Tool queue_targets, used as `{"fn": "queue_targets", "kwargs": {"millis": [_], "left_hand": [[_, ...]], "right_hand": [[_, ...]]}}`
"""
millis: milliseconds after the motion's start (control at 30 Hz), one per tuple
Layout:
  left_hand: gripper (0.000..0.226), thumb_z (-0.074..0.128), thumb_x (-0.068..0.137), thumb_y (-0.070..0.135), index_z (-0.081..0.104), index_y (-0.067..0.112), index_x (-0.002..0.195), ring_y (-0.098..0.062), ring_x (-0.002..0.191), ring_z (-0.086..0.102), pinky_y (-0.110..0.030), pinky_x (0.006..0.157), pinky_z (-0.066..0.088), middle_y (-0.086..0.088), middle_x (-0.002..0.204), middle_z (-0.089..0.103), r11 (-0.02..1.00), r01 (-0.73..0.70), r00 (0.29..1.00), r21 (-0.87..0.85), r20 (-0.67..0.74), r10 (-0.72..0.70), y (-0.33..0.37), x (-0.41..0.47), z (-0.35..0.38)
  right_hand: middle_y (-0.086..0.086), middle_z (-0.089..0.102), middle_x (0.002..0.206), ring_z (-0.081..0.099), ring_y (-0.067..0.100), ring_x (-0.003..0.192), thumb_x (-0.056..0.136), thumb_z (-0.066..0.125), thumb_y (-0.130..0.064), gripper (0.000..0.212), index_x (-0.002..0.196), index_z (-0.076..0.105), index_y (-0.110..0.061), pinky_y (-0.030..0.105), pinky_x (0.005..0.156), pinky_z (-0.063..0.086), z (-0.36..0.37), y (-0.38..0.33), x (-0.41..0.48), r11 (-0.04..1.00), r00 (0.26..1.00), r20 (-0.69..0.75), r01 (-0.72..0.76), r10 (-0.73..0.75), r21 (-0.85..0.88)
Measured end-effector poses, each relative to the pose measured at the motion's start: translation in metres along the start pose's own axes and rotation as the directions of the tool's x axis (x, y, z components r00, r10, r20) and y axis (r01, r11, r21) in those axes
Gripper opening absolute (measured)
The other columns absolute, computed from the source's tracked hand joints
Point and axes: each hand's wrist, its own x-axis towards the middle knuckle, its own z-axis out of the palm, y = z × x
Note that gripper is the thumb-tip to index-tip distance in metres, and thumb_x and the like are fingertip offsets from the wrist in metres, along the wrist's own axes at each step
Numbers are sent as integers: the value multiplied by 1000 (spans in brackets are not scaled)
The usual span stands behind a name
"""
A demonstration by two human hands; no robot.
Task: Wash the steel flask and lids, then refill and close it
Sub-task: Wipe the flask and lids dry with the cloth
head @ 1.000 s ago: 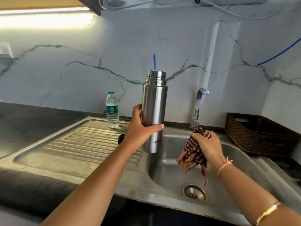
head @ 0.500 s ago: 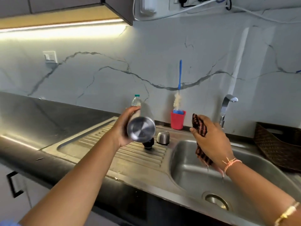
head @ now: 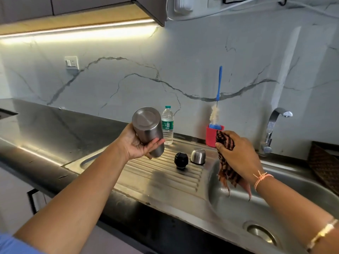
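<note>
My left hand [head: 138,144] grips the steel flask [head: 149,130], turned upside down with its flat base tilted up towards me, above the ribbed drainboard [head: 156,173]. A checked brown cloth [head: 226,162] is bunched in my right hand [head: 238,154] and hangs over the left rim of the sink basin [head: 275,197]. On the drainboard stand the black inner lid [head: 181,160] and, to its right, the steel cup lid [head: 198,157]. A clear plastic water bottle [head: 167,125] stands upright just behind the flask.
A red holder [head: 212,136] with a blue-handled bottle brush [head: 218,92] stands at the back wall. The tap [head: 273,125] rises behind the basin, its drain [head: 261,233] near me. A dark woven basket [head: 324,167] sits far right. Dark countertop [head: 45,125] stretches left.
The flask went from upright over the sink edge to inverted, base up, and moved left over the drainboard. My right hand lifted the cloth slightly. My view swung left.
</note>
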Motion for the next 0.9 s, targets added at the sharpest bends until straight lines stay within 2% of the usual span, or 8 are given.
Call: {"fn": "queue_targets", "kwargs": {"millis": [67,133,233,333,433,500,667,900], "left_hand": [[65,57,86,52,47,-11,97,-43,59,66,-31,47,57,-56,74,39,1000,5,1000,-5,-22,-5,2,3,-2],[67,59,85,51,46,-12,104,-44,61,67,-32,47,57,-61,96,25,1000,23,998,-20,-52,-24,5,10,-4],[69,60,87,46,42,-13,118,-47,62,67,-33,44,56,-56,126,-5,997,53,993,-51,-99,-58,11,28,-9],[68,62,88,42,39,-17,114,-50,64,65,-35,44,56,-44,142,-20,992,101,986,-79,-127,-111,18,41,-10],[73,65,87,39,36,-8,135,-56,69,64,-38,42,55,-41,143,-25,983,144,978,-116,-135,-159,27,55,-11],[76,66,86,38,32,-3,141,-60,75,61,-39,41,55,-39,143,-28,982,151,975,-117,-147,-167,31,62,-10],[73,63,89,35,30,-5,141,-62,88,53,-41,41,55,-35,144,-32,985,154,971,-83,-171,-166,37,73,-3],[75,61,91,35,25,-6,143,-62,85,56,-38,39,54,-35,143,-34,983,163,960,-88,-217,-179,50,88,-3]], "right_hand": [[8,55,117,62,22,88,91,53,-46,49,137,42,-34,36,82,54,3,-6,3,1000,1000,9,22,-21,-19],[8,52,117,61,22,88,92,52,-46,47,137,43,-34,36,83,54,5,-12,6,999,999,20,34,-33,-35],[10,52,119,59,24,92,92,52,-46,46,136,45,-34,40,89,52,6,-17,10,999,999,30,31,-30,-13],[11,56,120,60,26,95,91,53,-46,45,134,48,-34,38,90,51,5,-12,18,1000,1000,21,17,-17,7],[11,57,119,61,26,95,90,53,-47,44,132,49,-34,38,90,51,4,-4,28,1000,1000,20,-5,5,15],[12,58,117,61,27,95,89,54,-47,44,131,51,-33,38,89,50,4,0,35,1000,1000,14,-18,18,25],[12,59,117,61,28,96,90,54,-47,45,132,50,-32,36,87,50,8,4,48,998,999,13,-46,45,47],[9,60,116,61,25,96,91,52,-46,41,129,51,-31,36,89,50,20,12,53,993,997,55,-63,58,100]]}}
